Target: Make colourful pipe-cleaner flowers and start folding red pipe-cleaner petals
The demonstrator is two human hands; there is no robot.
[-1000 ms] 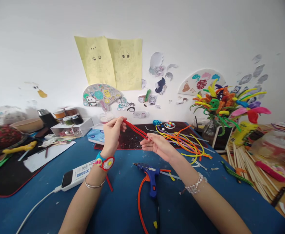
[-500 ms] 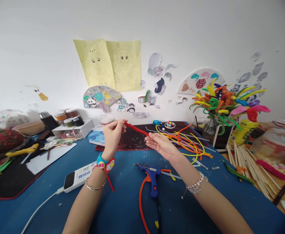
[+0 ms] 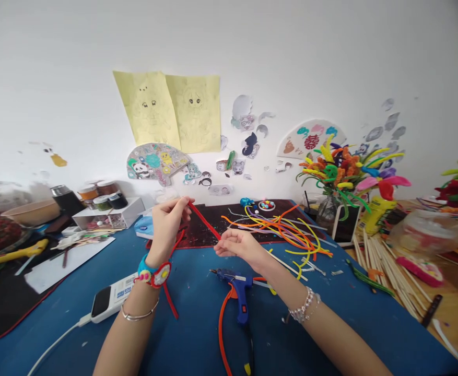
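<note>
My left hand [image 3: 166, 223] is raised over the blue table [image 3: 197, 339], its fingers pinched on the upper end of a red pipe cleaner [image 3: 204, 221]. The stem slants down to the right into my right hand [image 3: 238, 245], whose fingers are curled round its lower end. More of the red stem hangs down behind my left wrist. A blue glue gun [image 3: 239, 290] lies on the table just below my right hand. A loose heap of orange, yellow and purple pipe cleaners [image 3: 287, 230] sprawls to the right of my hands.
A white power strip [image 3: 109, 298] with its cable lies at the left. A black mat [image 3: 209, 230] sits behind my hands. A vase of pipe-cleaner flowers [image 3: 344, 172] and wooden sticks [image 3: 393, 266] stand right. Jars on a white box [image 3: 109, 216] are back left.
Both hands have come lower and a little to the left. My right hand has closed round the stem's lower end, and the stem now slants more steeply.
</note>
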